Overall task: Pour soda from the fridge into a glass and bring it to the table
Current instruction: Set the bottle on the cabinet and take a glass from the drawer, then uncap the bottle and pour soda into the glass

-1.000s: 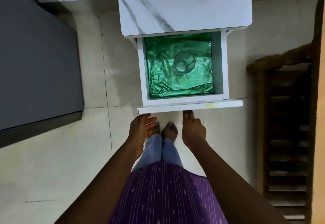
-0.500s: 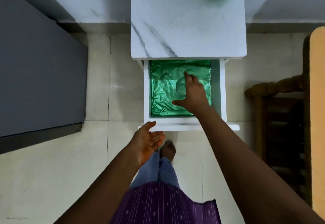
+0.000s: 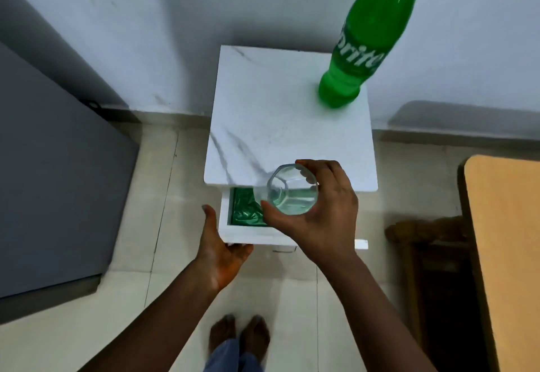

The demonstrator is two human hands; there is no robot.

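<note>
My right hand (image 3: 327, 211) grips a clear empty glass (image 3: 287, 190), held above the front edge of a small white marble-top cabinet (image 3: 263, 126). A green soda bottle (image 3: 368, 38) with a blue cap stands upright on the cabinet's back right corner. Below the glass the cabinet's drawer (image 3: 228, 225) is partly open and shows a green plastic lining (image 3: 245, 208). My left hand (image 3: 219, 246) is open, palm against the drawer's front left corner.
A dark grey fridge (image 3: 52, 184) stands at the left, against the wall. A wooden chair (image 3: 429, 243) and a light wooden table (image 3: 508, 249) are at the right. My bare feet (image 3: 239, 333) stand on the tiled floor in front of the cabinet.
My right hand reached into the drawer, took the glass and lifted it out over the cabinet's edge. The drawer is pushed further in, with my left hand on its front. The view tilted up.
</note>
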